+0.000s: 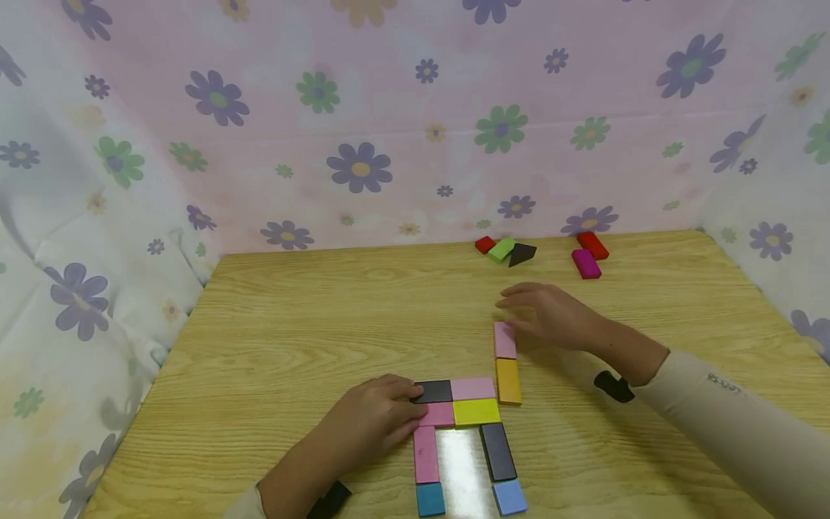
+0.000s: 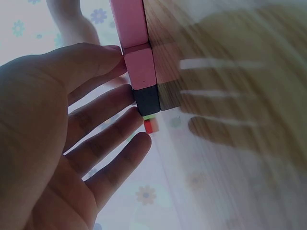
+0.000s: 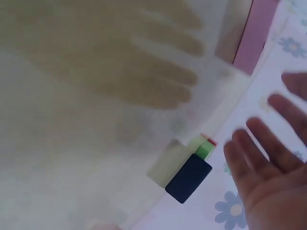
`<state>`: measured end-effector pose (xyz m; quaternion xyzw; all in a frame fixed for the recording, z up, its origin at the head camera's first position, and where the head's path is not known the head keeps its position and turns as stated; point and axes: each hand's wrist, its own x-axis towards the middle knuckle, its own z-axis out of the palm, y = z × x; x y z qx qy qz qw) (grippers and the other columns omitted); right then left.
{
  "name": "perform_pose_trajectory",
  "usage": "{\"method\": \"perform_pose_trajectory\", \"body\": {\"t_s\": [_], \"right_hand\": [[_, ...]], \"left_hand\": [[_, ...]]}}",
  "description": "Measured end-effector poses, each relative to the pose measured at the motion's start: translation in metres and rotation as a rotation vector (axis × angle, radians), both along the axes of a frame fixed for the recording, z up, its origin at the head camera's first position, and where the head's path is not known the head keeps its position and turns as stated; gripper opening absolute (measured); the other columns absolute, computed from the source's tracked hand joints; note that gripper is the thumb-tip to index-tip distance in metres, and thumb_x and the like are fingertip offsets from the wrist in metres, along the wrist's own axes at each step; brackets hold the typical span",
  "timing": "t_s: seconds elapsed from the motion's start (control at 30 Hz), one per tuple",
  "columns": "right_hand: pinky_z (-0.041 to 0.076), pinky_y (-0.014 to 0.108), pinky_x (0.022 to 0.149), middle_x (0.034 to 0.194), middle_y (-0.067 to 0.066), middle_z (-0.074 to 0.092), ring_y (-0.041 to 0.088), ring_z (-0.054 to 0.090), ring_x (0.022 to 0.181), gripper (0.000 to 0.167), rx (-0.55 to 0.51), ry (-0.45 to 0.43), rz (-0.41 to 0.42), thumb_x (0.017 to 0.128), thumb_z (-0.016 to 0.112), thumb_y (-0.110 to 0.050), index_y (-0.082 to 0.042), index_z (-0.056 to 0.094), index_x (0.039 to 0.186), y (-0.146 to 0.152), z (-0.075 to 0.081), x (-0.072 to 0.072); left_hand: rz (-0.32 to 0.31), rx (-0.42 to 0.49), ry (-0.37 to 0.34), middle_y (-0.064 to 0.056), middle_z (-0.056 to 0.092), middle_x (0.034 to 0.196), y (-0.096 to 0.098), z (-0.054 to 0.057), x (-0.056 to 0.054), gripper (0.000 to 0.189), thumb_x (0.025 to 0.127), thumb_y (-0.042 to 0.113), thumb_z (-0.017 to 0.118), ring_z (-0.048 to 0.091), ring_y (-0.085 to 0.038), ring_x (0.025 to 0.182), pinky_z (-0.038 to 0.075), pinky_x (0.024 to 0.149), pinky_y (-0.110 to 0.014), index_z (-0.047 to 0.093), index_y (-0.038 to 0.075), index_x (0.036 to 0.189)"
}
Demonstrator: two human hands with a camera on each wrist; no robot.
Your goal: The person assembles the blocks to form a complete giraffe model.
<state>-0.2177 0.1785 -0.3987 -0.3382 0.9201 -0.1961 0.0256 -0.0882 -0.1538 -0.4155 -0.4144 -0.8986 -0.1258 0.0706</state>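
Observation:
Flat coloured blocks lie joined on the wooden table. My left hand (image 1: 376,414) touches the left ends of a black block (image 1: 434,391) and a pink block (image 1: 437,414) with its fingertips. Right of these lie a light pink block (image 1: 472,389) and a yellow block (image 1: 476,412). Two legs run toward me: a pink block (image 1: 426,455) above a teal one (image 1: 431,499), and a black block (image 1: 498,452) above a light blue one (image 1: 510,497). My right hand (image 1: 547,316), fingers extended and holding nothing, hovers by a pink block (image 1: 504,342) that stands end to end with an orange block (image 1: 509,382).
At the table's back edge lie a small red block (image 1: 485,245), a green block (image 1: 501,250) and a dark piece (image 1: 522,254). A red block (image 1: 593,246) and a magenta block (image 1: 586,264) sit farther right. Flowered cloth (image 1: 389,108) encloses the back and sides.

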Motion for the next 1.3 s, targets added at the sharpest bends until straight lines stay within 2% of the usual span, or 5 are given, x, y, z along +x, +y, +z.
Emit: {"method": "perform_pose_trajectory", "body": {"t_s": [0.17, 0.27, 0.5, 0.8, 1.3], "right_hand": [[0.051, 0.056, 0.101, 0.128, 0.023, 0.065, 0.041, 0.059, 0.122, 0.033, -0.014, 0.066, -0.116, 0.093, 0.069, -0.012, 0.003, 0.069, 0.122, -0.009, 0.001, -0.031], [0.051, 0.056, 0.102, 0.129, 0.025, 0.063, 0.042, 0.058, 0.121, 0.035, -0.002, 0.046, -0.178, 0.095, 0.066, -0.013, 0.006, 0.066, 0.124, -0.011, -0.001, -0.048], [0.052, 0.054, 0.097, 0.129, 0.029, 0.060, 0.041, 0.059, 0.115, 0.037, 0.038, 0.050, -0.254, 0.097, 0.062, -0.014, 0.008, 0.063, 0.126, -0.012, -0.004, -0.075], [0.039, 0.062, 0.111, 0.148, 0.030, 0.045, 0.048, 0.044, 0.135, 0.055, 0.167, -0.038, -0.342, 0.099, 0.062, -0.024, 0.005, 0.049, 0.143, -0.018, -0.003, -0.091], [0.041, 0.061, 0.110, 0.149, 0.025, 0.047, 0.046, 0.048, 0.132, 0.057, 0.202, -0.055, -0.352, 0.099, 0.061, -0.027, 0.003, 0.048, 0.145, -0.026, -0.008, -0.104]], "left_hand": [[-0.007, 0.013, -0.002, 0.000, 0.073, 0.119, -0.001, -0.002, 0.000, 0.018, 0.091, 0.025, 0.074, 0.066, -0.015, 0.113, 0.056, 0.098, -0.032, 0.080, 0.019, 0.107], [-0.016, 0.025, 0.006, 0.000, 0.073, 0.118, 0.000, -0.004, 0.000, 0.017, 0.091, 0.025, 0.074, 0.066, -0.014, 0.113, 0.056, 0.097, -0.031, 0.080, 0.019, 0.106], [-0.016, 0.008, -0.005, 0.000, 0.073, 0.120, 0.002, -0.005, 0.000, 0.018, 0.092, 0.025, 0.072, 0.066, -0.015, 0.115, 0.056, 0.098, -0.031, 0.080, 0.020, 0.108], [-0.016, 0.002, -0.001, 0.000, 0.073, 0.120, 0.001, -0.003, -0.001, 0.018, 0.093, 0.026, 0.072, 0.066, -0.014, 0.115, 0.056, 0.098, -0.030, 0.080, 0.020, 0.108], [-0.008, -0.015, -0.012, 0.000, 0.072, 0.121, -0.002, 0.000, -0.001, 0.018, 0.094, 0.025, 0.070, 0.065, -0.015, 0.116, 0.055, 0.100, -0.031, 0.079, 0.020, 0.109]]}}
